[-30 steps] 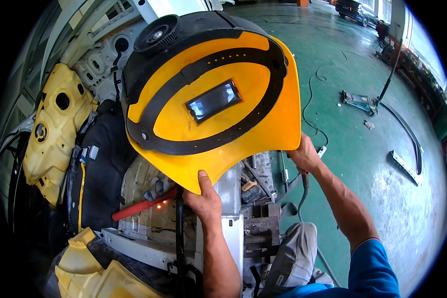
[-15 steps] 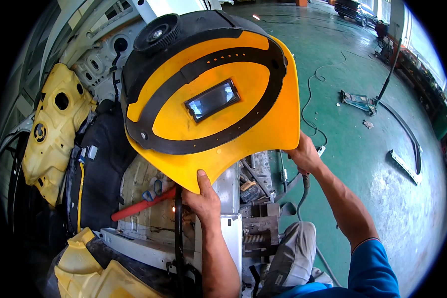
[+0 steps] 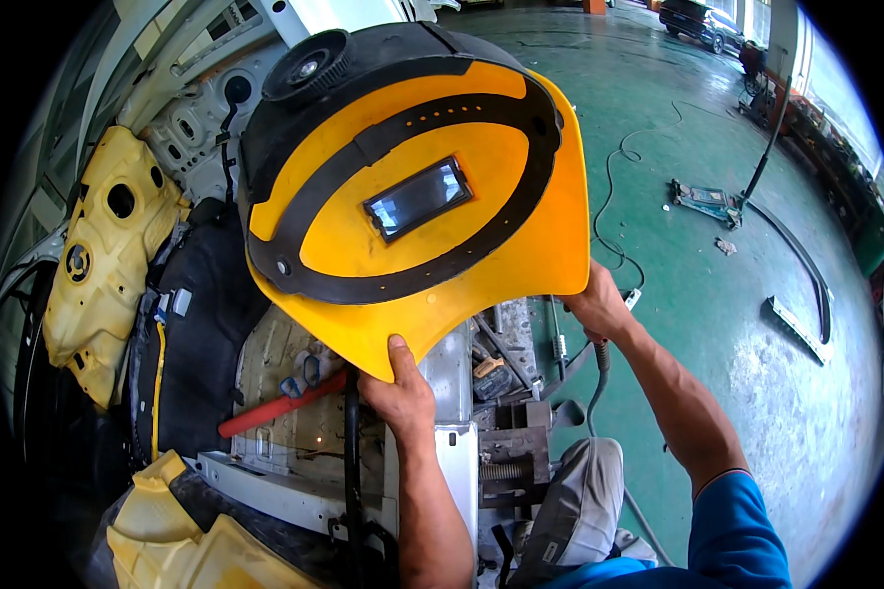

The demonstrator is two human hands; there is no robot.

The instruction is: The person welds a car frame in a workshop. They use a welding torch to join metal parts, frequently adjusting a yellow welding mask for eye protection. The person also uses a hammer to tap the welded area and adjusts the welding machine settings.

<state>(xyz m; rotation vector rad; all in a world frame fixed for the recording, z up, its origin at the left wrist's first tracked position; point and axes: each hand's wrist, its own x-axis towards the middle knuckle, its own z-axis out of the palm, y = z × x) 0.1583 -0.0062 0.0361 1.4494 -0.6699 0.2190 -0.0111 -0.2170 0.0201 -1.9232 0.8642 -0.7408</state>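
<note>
A yellow welding helmet [image 3: 501, 270] with a black headband and a small dark viewing window [image 3: 418, 199] fills the middle of the view, its inner side toward me. My left hand [image 3: 399, 395] grips its lower edge, thumb on the inside. At the helmet's lower right corner, my right hand [image 3: 599, 309] is closed round what looks like a welding torch; a thick grey cable [image 3: 603, 365] runs down from the fist. The torch's front end and part of that hand's fingers are hidden behind the helmet.
Below lies a stripped car body with a red bar [image 3: 283, 402], a black upright bar [image 3: 353, 461] and a metal clamp-like block [image 3: 516, 456]. Yellow foam pieces [image 3: 98, 265] sit left. On the green floor at right are a floor jack [image 3: 707, 201], a cable and a metal strip [image 3: 801, 329].
The helmet and both hands have shifted very slightly left. An orange glow beside my left hand is gone; a small faint bright spot shows lower on the car floor.
</note>
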